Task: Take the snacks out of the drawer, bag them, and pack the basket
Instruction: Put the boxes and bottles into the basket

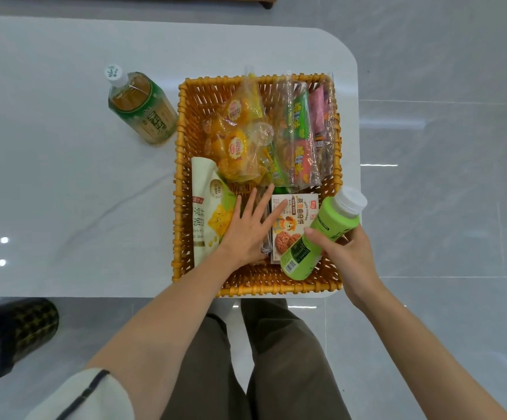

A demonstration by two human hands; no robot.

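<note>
Basket [182, 177] sits on the table [64, 116] and looks nearly packed. At the back are at least two clear snack bags [240, 137]; in front, one pouch [206, 213] and one cookie box [294, 219]. The left hand [247, 228] lies flat across them, fingers spread. The right hand [346, 253] grips one green bottle [322, 234] over the near right corner. One tea bottle [141, 110] is left outside, likely still to be packed.

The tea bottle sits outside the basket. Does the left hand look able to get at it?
Probably yes: the left hand holds nothing, and the tea bottle stands in the open left of the basket.
</note>
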